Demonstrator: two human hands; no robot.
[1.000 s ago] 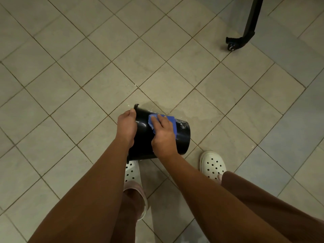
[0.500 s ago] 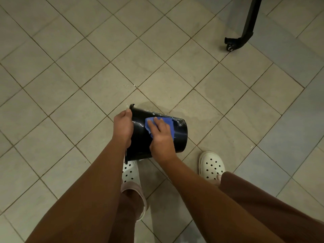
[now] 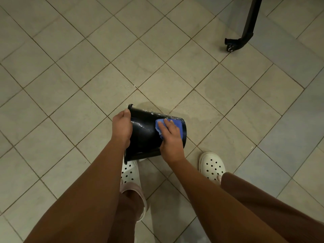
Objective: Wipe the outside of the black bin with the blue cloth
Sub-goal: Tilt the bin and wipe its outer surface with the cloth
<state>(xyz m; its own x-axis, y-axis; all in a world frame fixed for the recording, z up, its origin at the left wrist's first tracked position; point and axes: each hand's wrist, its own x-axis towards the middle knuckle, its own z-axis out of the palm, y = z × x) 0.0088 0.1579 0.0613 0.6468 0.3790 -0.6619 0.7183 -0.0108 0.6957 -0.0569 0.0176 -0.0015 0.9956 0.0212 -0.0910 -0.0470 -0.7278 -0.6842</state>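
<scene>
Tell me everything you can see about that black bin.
The black bin is a round tub, glossy like plastic, with a lipped rim. It is tipped on its side above the tiled floor, rim leftward, base rightward. Its wall looks wet, with whitish flecks along the top. The left hand grips the rim; the right hand presses the blue cloth flat against the wall near the base.
</scene>
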